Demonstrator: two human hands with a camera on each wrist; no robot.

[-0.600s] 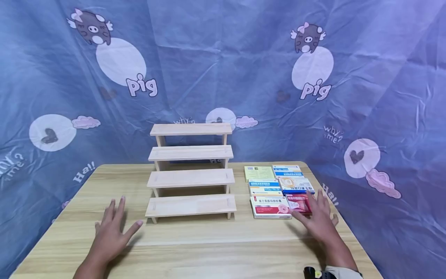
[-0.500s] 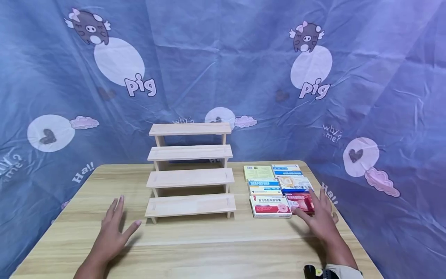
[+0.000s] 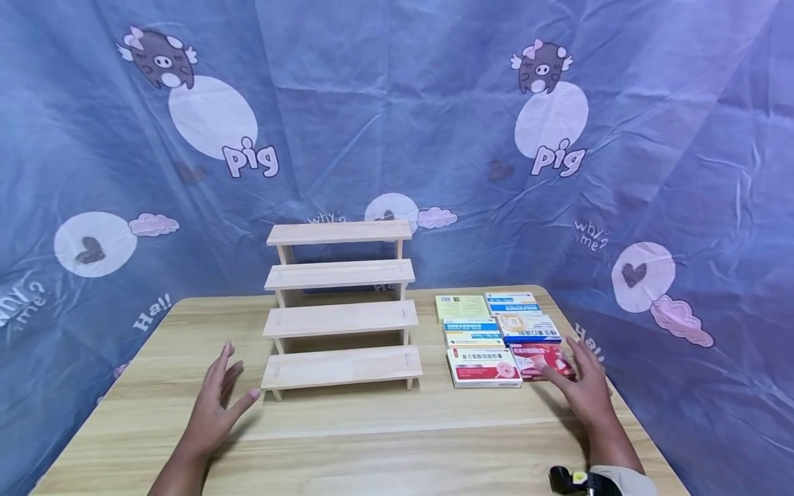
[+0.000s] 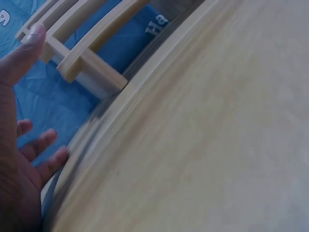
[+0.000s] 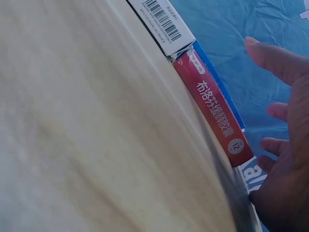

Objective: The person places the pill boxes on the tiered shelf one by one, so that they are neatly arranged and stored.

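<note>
My left hand [image 3: 214,413] hovers left of a stepped wooden display rack [image 3: 341,366], fingers spread and nothing in them. In the left wrist view, the thumb and fingertips of that hand [image 4: 19,169] show beside the rack's end [image 4: 101,72]. On the right, my right hand [image 3: 586,396] reaches over the corner of a red medicine box [image 3: 542,361], its fingers apart and loosely bent. The right wrist view shows a gap between the hand [image 5: 285,145] and the red box's end [image 5: 212,106]. A white-and-red medicine box [image 3: 484,367] lies just left of the red one.
Behind these lie a yellow-green box [image 3: 462,308], two blue-and-white boxes [image 3: 473,333] and a white box with a blue edge [image 3: 528,328], all flat in two columns. The wooden table [image 3: 372,455] backs onto a blue patterned cloth [image 3: 397,103].
The left hand has shifted right, toward the rack, and turned more on edge. My right hand has moved slightly right and down, uncovering more of the red box.
</note>
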